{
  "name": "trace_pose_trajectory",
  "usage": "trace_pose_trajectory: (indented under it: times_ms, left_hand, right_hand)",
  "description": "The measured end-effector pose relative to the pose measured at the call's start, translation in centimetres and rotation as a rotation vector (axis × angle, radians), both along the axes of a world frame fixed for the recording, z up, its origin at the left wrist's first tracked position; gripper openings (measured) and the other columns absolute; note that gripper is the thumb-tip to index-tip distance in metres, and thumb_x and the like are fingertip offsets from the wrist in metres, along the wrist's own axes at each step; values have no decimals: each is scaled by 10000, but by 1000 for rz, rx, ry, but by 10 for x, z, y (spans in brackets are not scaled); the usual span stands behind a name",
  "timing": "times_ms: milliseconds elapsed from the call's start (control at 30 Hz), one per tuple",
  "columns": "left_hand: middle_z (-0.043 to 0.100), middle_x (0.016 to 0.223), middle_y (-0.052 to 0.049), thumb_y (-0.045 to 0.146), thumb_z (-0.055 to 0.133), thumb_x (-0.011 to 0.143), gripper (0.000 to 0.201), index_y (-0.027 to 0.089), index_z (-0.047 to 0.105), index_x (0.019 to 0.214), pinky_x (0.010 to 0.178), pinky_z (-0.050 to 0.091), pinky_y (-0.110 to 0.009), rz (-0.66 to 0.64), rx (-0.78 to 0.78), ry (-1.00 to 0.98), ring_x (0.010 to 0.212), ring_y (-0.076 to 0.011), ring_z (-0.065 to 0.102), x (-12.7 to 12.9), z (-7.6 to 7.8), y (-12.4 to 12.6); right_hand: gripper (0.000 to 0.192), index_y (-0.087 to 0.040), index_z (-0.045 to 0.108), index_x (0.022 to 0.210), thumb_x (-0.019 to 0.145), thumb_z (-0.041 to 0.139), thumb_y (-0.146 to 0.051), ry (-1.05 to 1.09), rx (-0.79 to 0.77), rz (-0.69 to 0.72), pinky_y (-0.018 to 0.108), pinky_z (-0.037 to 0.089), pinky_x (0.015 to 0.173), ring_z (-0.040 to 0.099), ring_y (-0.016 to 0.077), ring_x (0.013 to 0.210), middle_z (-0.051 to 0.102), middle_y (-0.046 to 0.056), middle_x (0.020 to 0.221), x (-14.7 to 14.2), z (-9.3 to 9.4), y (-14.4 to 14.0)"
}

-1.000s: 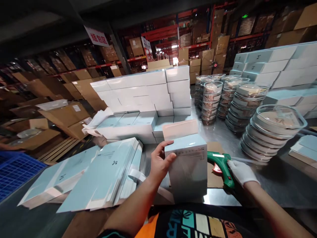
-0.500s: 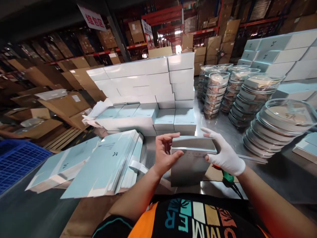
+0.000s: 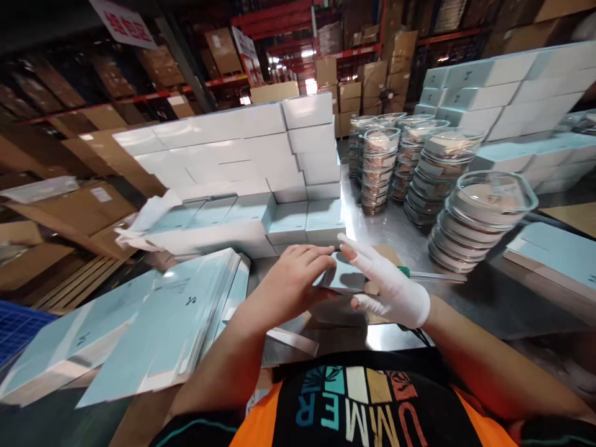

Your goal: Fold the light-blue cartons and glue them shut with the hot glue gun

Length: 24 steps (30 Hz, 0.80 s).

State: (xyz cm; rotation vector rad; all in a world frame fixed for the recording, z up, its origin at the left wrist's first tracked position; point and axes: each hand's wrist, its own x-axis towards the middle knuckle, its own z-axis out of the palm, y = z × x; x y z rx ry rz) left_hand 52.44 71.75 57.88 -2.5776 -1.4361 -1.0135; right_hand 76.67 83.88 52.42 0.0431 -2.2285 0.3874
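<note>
A small light-blue cardboard box stands on the metal table in front of my chest, its light-blue top between my hands. My bare left hand lies over the box's left side, fingers bent together and partly hiding it. On the other side, my right hand in a white glove spans the box, fingers at the far edge and thumb at the near face. The gloved fingertips are bare. Partly hidden behind the right hand is a tool with a green part.
Flat light-blue cartons are stacked at the left. Behind my hands rises a wall of white boxes. Several stacks of round clear containers stand at the right, near more boxes. A paper strip lies close to me.
The box's raised grey-white panel is down and its light-blue top shows. My left hand has turned over onto the box, and both hands are lower. The view has swung right.
</note>
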Motion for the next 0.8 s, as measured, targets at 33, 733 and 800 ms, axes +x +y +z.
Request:
trace_pose_trajectory:
  times_ms: [33, 733, 800]
  left_hand:
    - [774, 1303, -120, 526, 886, 864, 412, 286, 782, 1183, 1067, 550, -488, 25, 25, 10, 1172, -336, 724, 0, 5, -2]
    - [633, 1326, -88, 259, 926, 553, 895, 235, 534, 1357, 982, 536, -351, 367, -129, -959, 1147, -259, 659, -16, -122, 29]
    - [631, 1317, -90, 264, 932, 564, 888, 238, 522, 1352, 965, 540, -355, 356, -136, -980, 1128, -258, 663, -16, -127, 32]
  right_hand:
    - [809, -312, 239, 1773, 1082, 607, -519, -45, 11, -78, 539, 395, 1294, 390, 330, 1629, 368, 148, 1776, 10, 8, 7]
    - [271, -64, 794, 1076, 1042, 539, -149, -23, -22, -1428, 481, 324, 1214, 663, 255, 1287, 787, 181, 1105, 141, 65, 151]
    - [287, -17, 801, 1148, 1045, 592, -185, 21, -38, -1425, 450, 432, 1112, 711, 264, 1188, 796, 205, 1051, 135, 78, 137]
